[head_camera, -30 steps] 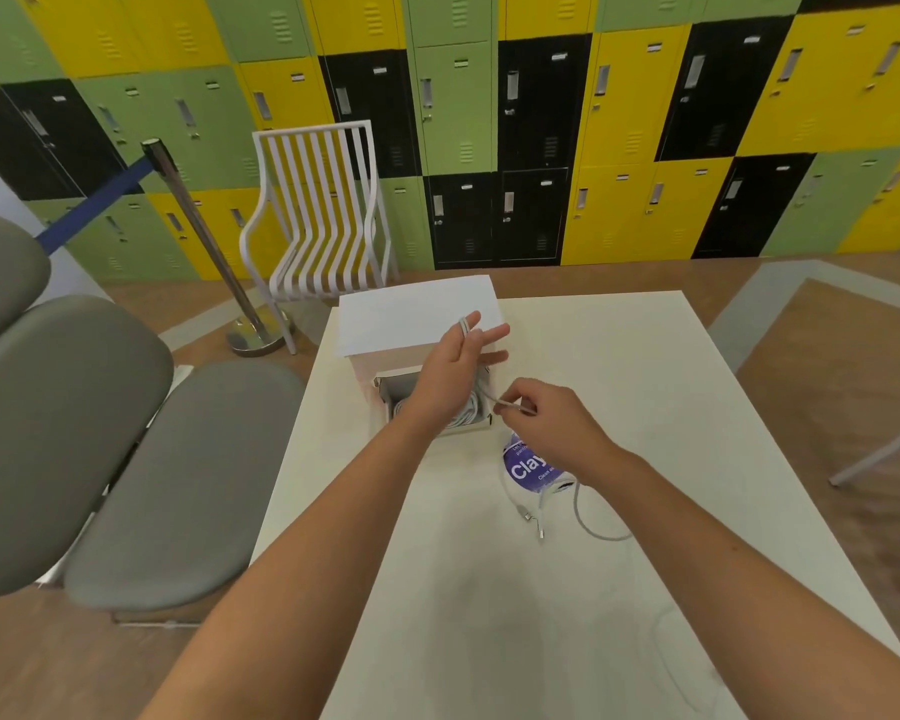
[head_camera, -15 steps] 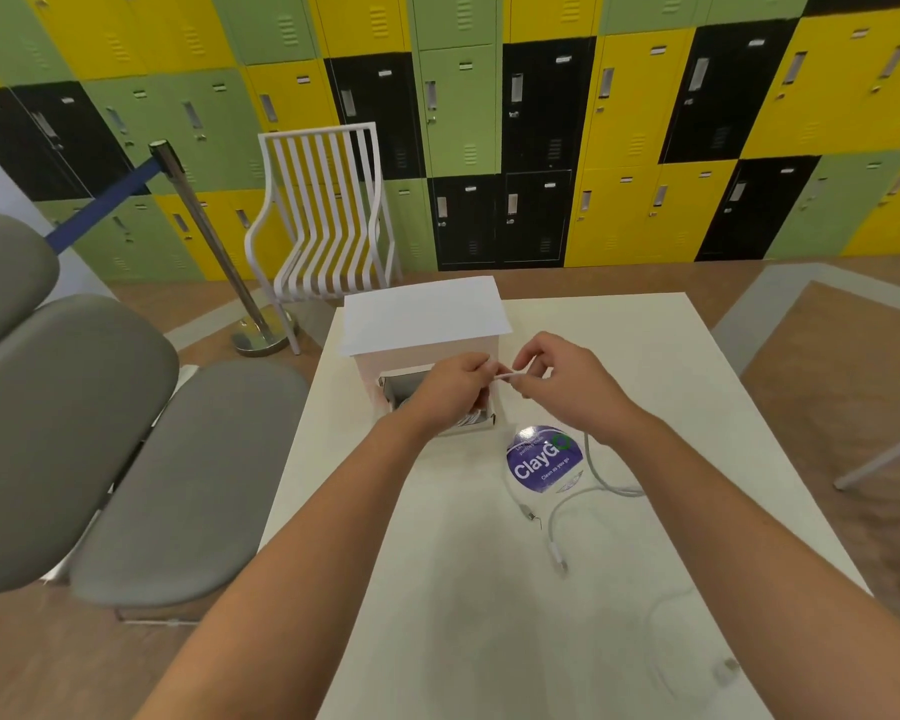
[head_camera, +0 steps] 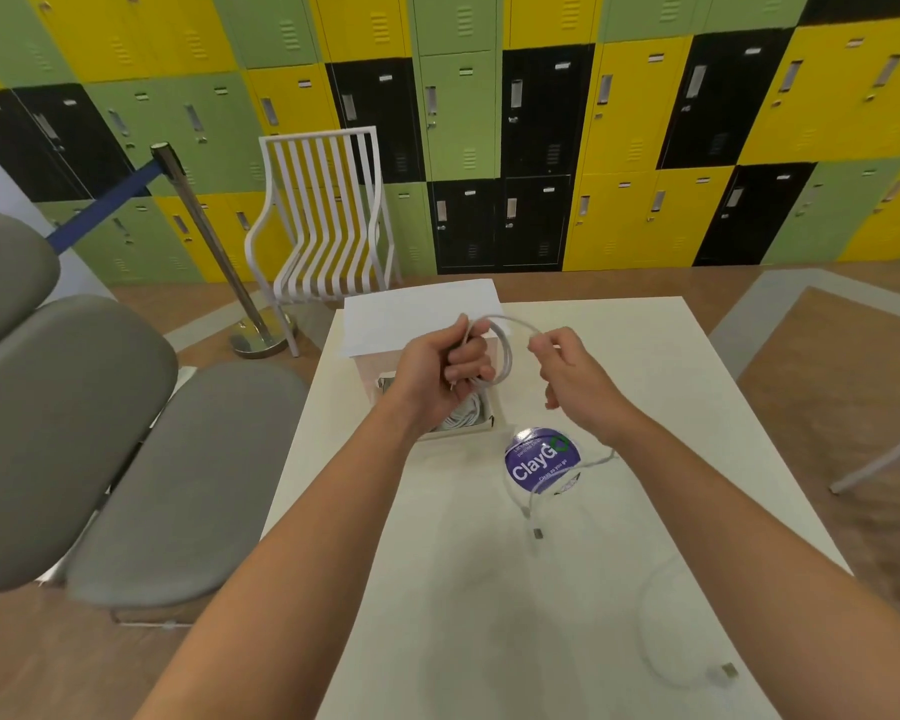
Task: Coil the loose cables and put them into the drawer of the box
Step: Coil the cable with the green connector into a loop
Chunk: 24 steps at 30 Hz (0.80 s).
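Observation:
My left hand [head_camera: 445, 368] is closed around a few loops of a white cable [head_camera: 505, 350], held above the open drawer [head_camera: 481, 423] of a small white box [head_camera: 422, 314]. My right hand [head_camera: 567, 374] pinches the same cable a little to the right, and an arc of it spans between the two hands. The rest of that cable runs down past my right wrist onto the table. Coiled grey-white cable lies inside the drawer. Another loose white cable [head_camera: 655, 662] with a plug end lies on the table at the lower right.
A round purple ClayGo sticker or lid [head_camera: 541, 462] lies on the white table [head_camera: 437, 589] just right of the drawer. Grey padded seats [head_camera: 126, 459] stand to the left, a white slatted chair [head_camera: 328, 215] and a stanchion post [head_camera: 204, 236] behind, lockers along the wall.
Both hands have risen from the drawer. The cable between them has grown from a short straight piece into a loop held in my left hand, and my right hand has moved away to the right.

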Available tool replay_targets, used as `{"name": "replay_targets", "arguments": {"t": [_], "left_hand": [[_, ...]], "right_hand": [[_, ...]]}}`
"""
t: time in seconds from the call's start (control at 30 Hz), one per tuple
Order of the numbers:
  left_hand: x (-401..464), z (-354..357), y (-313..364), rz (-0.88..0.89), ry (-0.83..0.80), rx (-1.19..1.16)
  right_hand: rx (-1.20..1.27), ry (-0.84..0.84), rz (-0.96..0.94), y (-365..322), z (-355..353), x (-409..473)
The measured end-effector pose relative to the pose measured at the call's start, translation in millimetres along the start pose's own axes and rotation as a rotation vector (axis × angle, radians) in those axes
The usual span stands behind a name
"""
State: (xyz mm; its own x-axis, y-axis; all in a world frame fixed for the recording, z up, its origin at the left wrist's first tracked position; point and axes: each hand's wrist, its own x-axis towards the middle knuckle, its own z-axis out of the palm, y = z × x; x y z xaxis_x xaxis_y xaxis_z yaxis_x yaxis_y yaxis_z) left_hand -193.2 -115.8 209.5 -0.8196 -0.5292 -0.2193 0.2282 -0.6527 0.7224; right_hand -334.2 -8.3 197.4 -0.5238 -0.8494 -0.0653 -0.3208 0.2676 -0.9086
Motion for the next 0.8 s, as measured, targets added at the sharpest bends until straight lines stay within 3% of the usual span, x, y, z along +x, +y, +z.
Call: {"name": "replay_targets", "arguments": {"t": [0.1,0.4,0.53,0.67,0.8], "left_hand": [[3,3,1,0.036,0.045,-0.130],[14,15,-16,0.242,0.179,0.388],[18,19,-21,0.213,0.160,0.397],[16,24,-23,0.202,0.201,0.493],[15,15,-28,0.190,0.189,0.620]], "right_hand": [[-0.046,-0.036,0.046,14,7,-1],[-0.397,-0.120,0.057,25,24,-17],[-0.425,-0.112,0.086,24,35,-25],[-0.544,-0.130,-0.036,23,34,-33],[-0.422,-0.075,-0.088,18,22,-35]]}}
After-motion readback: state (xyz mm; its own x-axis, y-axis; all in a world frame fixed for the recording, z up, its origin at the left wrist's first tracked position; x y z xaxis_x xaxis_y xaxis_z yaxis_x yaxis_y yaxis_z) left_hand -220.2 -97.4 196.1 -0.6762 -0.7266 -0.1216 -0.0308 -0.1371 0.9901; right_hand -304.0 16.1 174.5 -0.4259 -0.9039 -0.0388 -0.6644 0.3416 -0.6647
